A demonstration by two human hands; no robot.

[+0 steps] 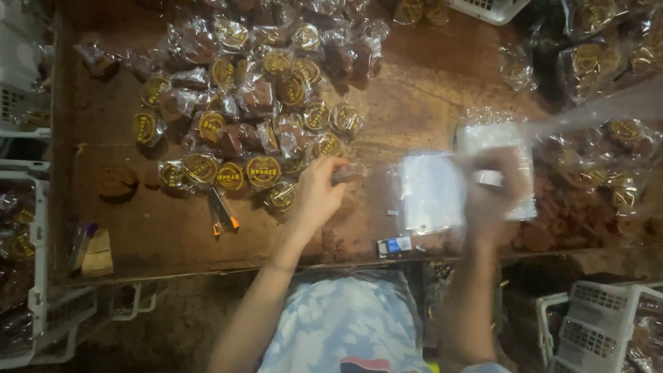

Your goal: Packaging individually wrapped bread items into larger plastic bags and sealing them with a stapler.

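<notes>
Hands, two, bare, working well apart over a brown wooden table (414, 90). Left hand (316, 193): fingers closed on a small dark piece, seemingly a brown cake (347, 173), held just above the table beside the heap of wrapped goods. Right hand (492, 190): motion-blurred, pinching something small and pale at the stack of clear plastic bags (431, 190); whether it has a single bag separated cannot be told.

Adjoining items:
- Wrapped cakes (255, 103), a large heap in clear wrappers with round yellow-and-dark labels, spread across the table above and to the left of the left hand.
- One unwrapped brown cake (116, 183), alone near the table's left edge.
- Loose brown cakes (563, 221), piled at the right, just past the bags.
- Orange-handled cutter (222, 215), lying below the heap, near the left wrist.
- Small blue-and-white object (394, 245) at the near table edge.
- White plastic crates (601, 324), at lower right and along the left side.

Step in hand, by judgement: bagging one cake. The next move calls for opening a bag's mouth with the right hand and bringing the cake across to it.
</notes>
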